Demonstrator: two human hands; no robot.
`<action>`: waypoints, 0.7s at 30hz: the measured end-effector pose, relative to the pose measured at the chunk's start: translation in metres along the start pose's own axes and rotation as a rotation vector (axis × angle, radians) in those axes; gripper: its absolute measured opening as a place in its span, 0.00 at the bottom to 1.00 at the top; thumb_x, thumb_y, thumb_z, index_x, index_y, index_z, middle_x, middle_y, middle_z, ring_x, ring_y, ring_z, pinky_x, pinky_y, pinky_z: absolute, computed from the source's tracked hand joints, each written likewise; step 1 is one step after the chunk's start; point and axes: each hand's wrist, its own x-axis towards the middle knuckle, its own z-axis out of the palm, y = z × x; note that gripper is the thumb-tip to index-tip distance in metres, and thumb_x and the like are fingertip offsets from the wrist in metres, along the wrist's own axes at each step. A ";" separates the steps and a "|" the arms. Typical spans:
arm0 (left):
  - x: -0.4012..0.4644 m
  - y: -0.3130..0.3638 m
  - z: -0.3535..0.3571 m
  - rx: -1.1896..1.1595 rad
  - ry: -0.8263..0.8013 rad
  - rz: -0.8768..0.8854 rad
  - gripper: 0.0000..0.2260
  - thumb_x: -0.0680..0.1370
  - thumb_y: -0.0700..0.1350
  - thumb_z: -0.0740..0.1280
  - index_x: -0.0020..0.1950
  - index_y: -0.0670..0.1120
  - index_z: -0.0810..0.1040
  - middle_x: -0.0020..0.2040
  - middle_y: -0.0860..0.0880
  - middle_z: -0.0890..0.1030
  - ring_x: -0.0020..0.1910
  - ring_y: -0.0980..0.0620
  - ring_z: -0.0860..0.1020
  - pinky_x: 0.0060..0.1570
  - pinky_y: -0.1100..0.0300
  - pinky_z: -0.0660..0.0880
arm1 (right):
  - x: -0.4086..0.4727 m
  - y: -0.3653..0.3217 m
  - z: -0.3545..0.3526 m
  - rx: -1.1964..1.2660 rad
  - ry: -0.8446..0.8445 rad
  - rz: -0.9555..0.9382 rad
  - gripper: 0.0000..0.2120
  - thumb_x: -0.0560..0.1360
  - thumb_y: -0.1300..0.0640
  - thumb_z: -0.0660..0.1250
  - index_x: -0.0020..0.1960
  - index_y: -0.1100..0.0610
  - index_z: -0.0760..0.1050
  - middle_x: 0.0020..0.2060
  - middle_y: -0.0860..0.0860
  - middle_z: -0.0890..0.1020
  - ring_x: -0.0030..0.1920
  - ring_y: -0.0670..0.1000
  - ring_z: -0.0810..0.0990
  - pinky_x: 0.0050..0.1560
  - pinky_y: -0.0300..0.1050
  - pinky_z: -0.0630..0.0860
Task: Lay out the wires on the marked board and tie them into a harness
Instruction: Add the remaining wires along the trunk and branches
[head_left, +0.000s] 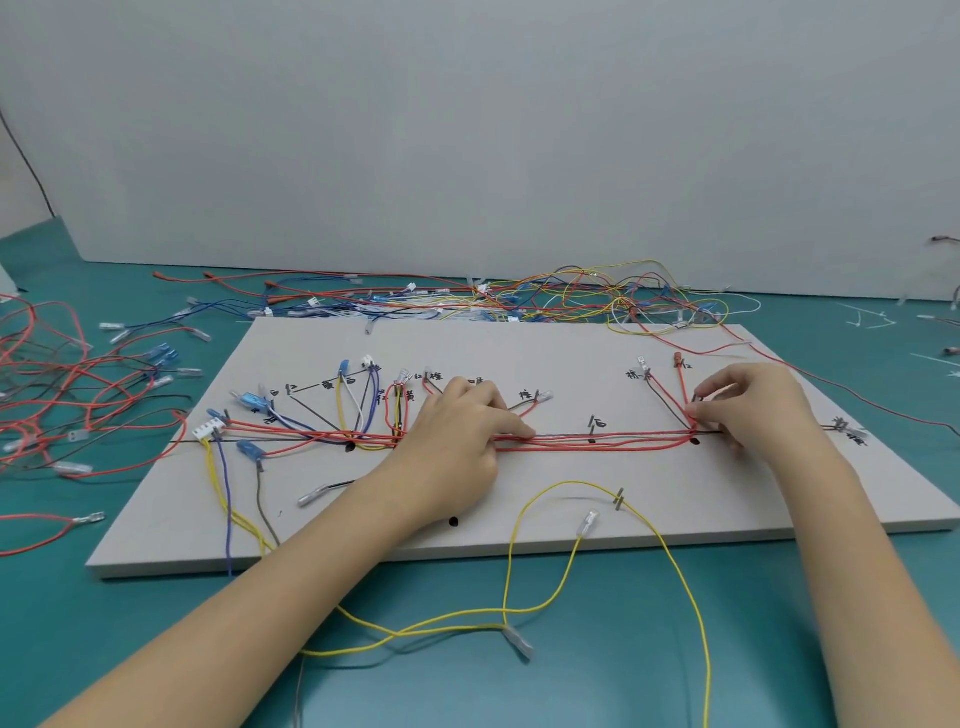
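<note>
At the right end of the run, a red wire (684, 387) is pinched between the fingers (698, 410) of the right hand (748, 400); the left hand (457, 431) is laid over the red wire bundle (597, 442), its fingers curled and pressing it onto the marked board (571, 353). Most branches are judged routed; no ties can be seen, and a yellow wire (670, 551) is left trailing off the near edge. Loose wires (545, 299) are heaped behind the board on the teal surface (831, 623); open room is left toward the near right corner
</note>
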 end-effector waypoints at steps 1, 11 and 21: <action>0.000 0.000 0.000 0.001 0.004 0.002 0.25 0.76 0.33 0.56 0.63 0.57 0.79 0.54 0.54 0.74 0.56 0.52 0.65 0.49 0.58 0.57 | 0.001 0.000 0.000 -0.006 0.000 0.007 0.07 0.68 0.62 0.77 0.40 0.55 0.80 0.37 0.57 0.83 0.30 0.54 0.75 0.29 0.40 0.69; 0.008 -0.013 -0.036 -0.148 0.136 -0.049 0.21 0.77 0.31 0.58 0.56 0.52 0.83 0.53 0.50 0.77 0.56 0.48 0.70 0.58 0.55 0.68 | 0.000 0.000 0.001 -0.003 -0.030 0.064 0.05 0.70 0.59 0.76 0.43 0.55 0.80 0.43 0.59 0.82 0.41 0.55 0.78 0.35 0.40 0.66; -0.010 -0.081 -0.115 -0.347 -0.128 -0.459 0.22 0.74 0.30 0.60 0.35 0.51 0.86 0.34 0.54 0.83 0.38 0.54 0.77 0.40 0.61 0.71 | -0.007 -0.006 0.009 -0.018 0.134 -0.030 0.05 0.69 0.54 0.72 0.45 0.50 0.80 0.38 0.50 0.81 0.38 0.49 0.77 0.34 0.40 0.66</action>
